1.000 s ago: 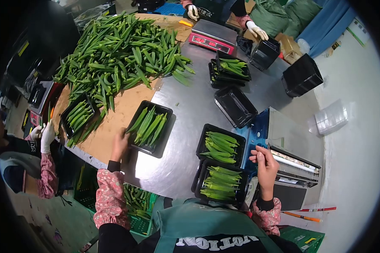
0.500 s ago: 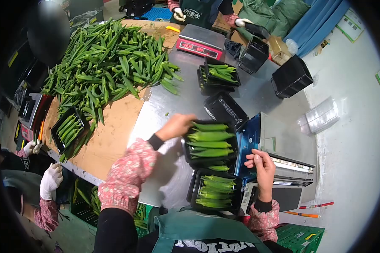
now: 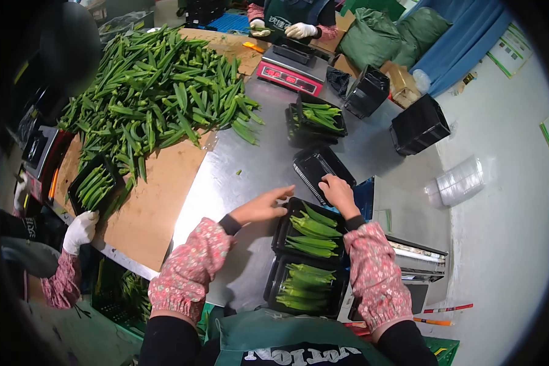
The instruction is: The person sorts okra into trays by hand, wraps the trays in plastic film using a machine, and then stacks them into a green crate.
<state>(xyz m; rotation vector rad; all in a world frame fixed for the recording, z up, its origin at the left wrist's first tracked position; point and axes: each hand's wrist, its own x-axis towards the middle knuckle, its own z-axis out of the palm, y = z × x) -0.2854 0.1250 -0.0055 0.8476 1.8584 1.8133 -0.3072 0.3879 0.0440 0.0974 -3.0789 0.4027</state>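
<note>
My left hand [image 3: 261, 205] has its fingers apart beside the upper left corner of a black tray of okra [image 3: 311, 230]. Nothing is in its grasp. My right hand [image 3: 340, 194] reaches over the far right edge of that tray. Its fingers are curled on an unfilled black tray [image 3: 314, 169], though part of the grip is hidden under the hand. Nearer to my apron, a second black tray of okra [image 3: 306, 285] lies against the first one. In both trays the green pods lie side by side.
A large okra heap [image 3: 158, 91] covers the table's left. Stacked okra trays [image 3: 317, 117], a scale [image 3: 291, 70] and piled black trays [image 3: 419, 125] stand beyond. A co-worker's gloved hand [image 3: 81, 232] touches another okra tray [image 3: 96, 188]; a second co-worker's gloved hands [image 3: 300, 30] are behind the scale.
My left hand has let go of the upper okra tray, which now lies flatter. My right hand has moved up and left onto the unfilled tray. A black tray now sits on the far scale.
</note>
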